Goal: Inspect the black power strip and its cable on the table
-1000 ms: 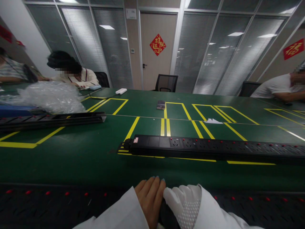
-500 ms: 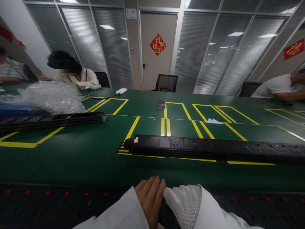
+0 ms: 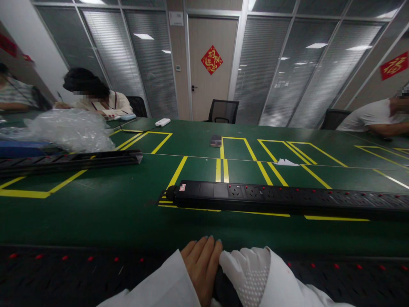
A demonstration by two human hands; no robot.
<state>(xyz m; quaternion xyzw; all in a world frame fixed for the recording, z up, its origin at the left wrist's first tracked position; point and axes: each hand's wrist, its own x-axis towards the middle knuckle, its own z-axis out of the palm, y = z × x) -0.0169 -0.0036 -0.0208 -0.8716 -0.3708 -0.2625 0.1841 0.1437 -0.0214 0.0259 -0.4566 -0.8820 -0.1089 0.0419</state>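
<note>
our left hand (image 3: 202, 266) lies straight, our gloved right hand (image 3: 247, 273) curls; their grip we cannot tell. the near power strip (image 3: 76, 277), partly behind them, seems stiff, heavy, best held by its sides.

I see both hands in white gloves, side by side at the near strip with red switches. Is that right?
Not quite: the left hand is bare; only the right hand wears a white glove, as the head view shows. They are side by side at the near strip with red switches.
</note>
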